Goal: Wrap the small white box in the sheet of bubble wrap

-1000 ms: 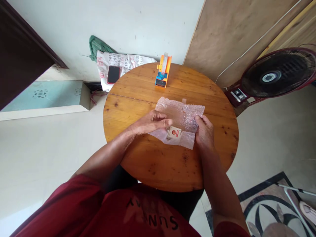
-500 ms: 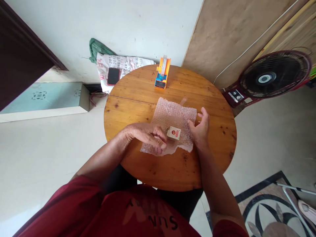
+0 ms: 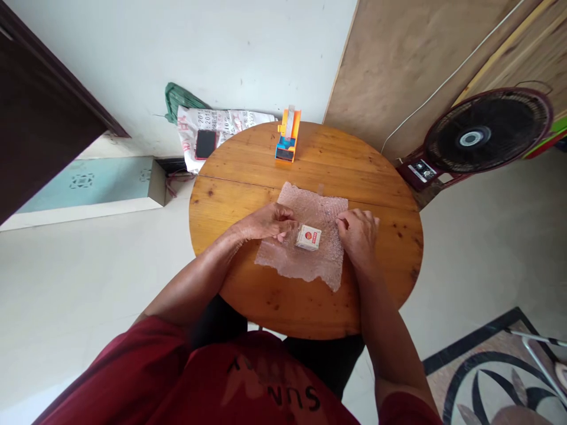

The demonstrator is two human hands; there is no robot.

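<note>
Small box [image 3: 309, 237]: pale, red print on the top face, sitting flat on the bubble wrap [image 3: 305, 265], roughly mid-sheet. Neither of the hands has a grip on it.

Wrap: pinkish clear sheet, opened out on the tabletop [image 3: 287, 316], a bit skewed, near edge ragged. Small clear strip [image 3: 321, 189] at its far edge.

Left hand [image 3: 270, 222]: over the wrap's left part, just beside the box. Fingers curled, thumb and index close together, so narrow. Can't tell if film is pinched between them, or if the fingertips touch the box.

Right hand [image 3: 359, 233]: at the wrap's right edge, fingers bent, thumb tip close to index, also narrow. Thumb is right at the film; can't tell if it's actually gripped.

Tabletop: round, varnished wood, dark knots, seam running across the far half. Tape dispenser [image 3: 287, 136], orange and blue, stands near the far rim with a clear roll in it, well apart from both hands.

Beyond the far-left rim: white printed sack [image 3: 188, 124] with a dark phone [image 3: 205, 144] lying on it, green bag [image 3: 182, 101] behind, by the wall.

Right side: dark red fan [image 3: 476, 137], black grille, beside the rim. Brown wood panel [image 3: 381, 59] behind, white cable running down it.

Near side: wearer's red shirt [image 3: 199, 383], dark lettering upside down from this view.
</note>
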